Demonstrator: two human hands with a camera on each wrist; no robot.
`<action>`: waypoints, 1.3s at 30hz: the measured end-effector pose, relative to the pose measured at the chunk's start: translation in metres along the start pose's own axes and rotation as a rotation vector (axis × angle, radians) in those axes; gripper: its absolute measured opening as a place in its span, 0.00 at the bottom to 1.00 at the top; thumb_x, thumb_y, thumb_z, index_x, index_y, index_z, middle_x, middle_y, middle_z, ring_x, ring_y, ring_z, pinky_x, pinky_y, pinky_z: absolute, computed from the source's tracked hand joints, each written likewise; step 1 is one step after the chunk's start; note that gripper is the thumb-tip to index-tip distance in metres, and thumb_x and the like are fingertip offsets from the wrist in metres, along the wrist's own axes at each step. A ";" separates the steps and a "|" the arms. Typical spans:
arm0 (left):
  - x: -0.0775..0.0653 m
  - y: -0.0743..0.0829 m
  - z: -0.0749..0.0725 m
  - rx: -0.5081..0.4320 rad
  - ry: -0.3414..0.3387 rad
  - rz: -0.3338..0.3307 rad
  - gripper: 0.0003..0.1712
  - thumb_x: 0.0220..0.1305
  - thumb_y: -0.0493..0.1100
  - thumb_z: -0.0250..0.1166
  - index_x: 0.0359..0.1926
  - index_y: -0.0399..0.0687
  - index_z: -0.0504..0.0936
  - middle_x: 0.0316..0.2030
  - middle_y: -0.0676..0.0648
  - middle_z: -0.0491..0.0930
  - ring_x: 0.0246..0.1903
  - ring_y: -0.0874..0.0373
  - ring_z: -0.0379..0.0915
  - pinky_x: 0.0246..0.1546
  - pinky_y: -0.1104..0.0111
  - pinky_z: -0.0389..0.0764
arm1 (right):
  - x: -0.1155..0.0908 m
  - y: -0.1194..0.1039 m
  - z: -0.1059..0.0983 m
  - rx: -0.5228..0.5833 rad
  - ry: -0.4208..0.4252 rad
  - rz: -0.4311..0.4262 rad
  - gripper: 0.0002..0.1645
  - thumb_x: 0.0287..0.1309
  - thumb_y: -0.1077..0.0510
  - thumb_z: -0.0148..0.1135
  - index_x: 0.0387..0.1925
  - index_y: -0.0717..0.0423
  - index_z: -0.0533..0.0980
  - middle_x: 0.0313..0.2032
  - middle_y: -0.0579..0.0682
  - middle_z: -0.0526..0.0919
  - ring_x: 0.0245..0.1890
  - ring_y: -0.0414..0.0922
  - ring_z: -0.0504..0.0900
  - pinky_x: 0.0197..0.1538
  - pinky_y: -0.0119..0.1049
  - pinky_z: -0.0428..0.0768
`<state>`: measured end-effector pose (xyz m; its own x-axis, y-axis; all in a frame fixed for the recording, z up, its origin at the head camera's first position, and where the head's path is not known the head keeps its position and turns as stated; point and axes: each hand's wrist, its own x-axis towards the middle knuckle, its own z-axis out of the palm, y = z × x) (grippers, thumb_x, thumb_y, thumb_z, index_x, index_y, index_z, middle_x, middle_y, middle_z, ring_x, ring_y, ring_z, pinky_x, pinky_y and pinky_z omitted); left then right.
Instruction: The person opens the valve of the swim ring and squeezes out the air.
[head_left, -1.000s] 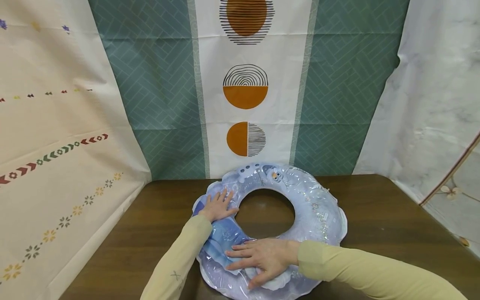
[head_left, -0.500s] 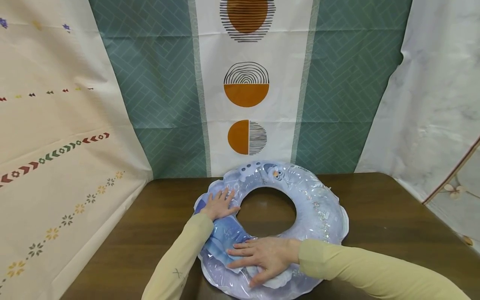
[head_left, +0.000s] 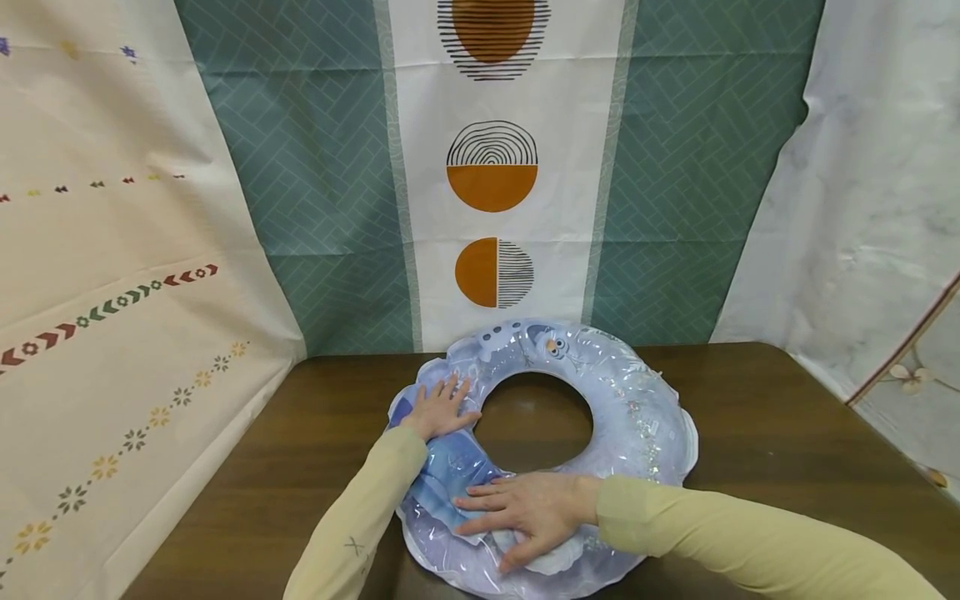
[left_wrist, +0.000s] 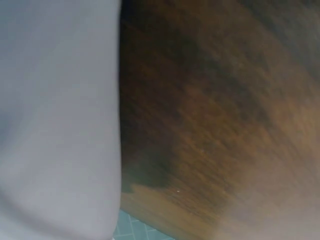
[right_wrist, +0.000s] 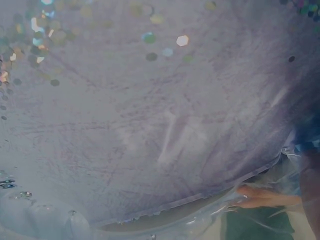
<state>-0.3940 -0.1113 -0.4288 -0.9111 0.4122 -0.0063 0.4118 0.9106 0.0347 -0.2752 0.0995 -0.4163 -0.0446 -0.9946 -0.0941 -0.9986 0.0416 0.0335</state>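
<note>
An inflated swim ring (head_left: 637,417), pale lilac-blue with a snowman print and glitter, lies on the brown table (head_left: 757,467). My left hand (head_left: 437,412) rests on the ring's left side, fingers spread beside the centre hole. Across its front part lies my right hand (head_left: 525,512), fingers extended and pointing left. Beneath that palm shows a white, ruffled-edged patch (head_left: 558,560), partly covered. In the right wrist view the ring's glittery surface (right_wrist: 150,110) fills most of the picture, with fingers (right_wrist: 270,198) at the lower right. The left wrist view shows mainly tabletop (left_wrist: 210,130).
A green and white cloth (head_left: 322,167) with orange circles hangs behind the table, close to the ring's far edge. Cream patterned fabric (head_left: 112,333) drapes along the left side, and a whitish marbled sheet (head_left: 862,208) hangs at the right.
The head view has shifted very slightly. Both hands stay at the same places on the swim ring.
</note>
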 end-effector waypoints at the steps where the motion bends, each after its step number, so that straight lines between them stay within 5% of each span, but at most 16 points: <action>1: 0.000 0.000 0.000 -0.001 0.001 -0.001 0.43 0.62 0.66 0.44 0.69 0.46 0.50 0.66 0.38 0.48 0.62 0.40 0.46 0.55 0.42 0.43 | 0.000 0.000 0.000 -0.001 0.000 0.000 0.38 0.63 0.35 0.39 0.70 0.42 0.48 0.69 0.47 0.42 0.66 0.44 0.41 0.61 0.39 0.49; 39: 0.006 -0.002 0.013 0.027 0.032 -0.005 0.43 0.62 0.68 0.42 0.70 0.47 0.49 0.66 0.39 0.48 0.63 0.41 0.45 0.55 0.42 0.41 | 0.002 0.001 0.002 -0.029 -0.027 0.008 0.38 0.62 0.34 0.38 0.69 0.41 0.48 0.68 0.47 0.44 0.66 0.43 0.42 0.61 0.39 0.50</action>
<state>-0.3999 -0.1103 -0.4417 -0.9131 0.4070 0.0253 0.4073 0.9133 0.0079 -0.2762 0.0981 -0.4185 -0.0535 -0.9912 -0.1209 -0.9969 0.0461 0.0630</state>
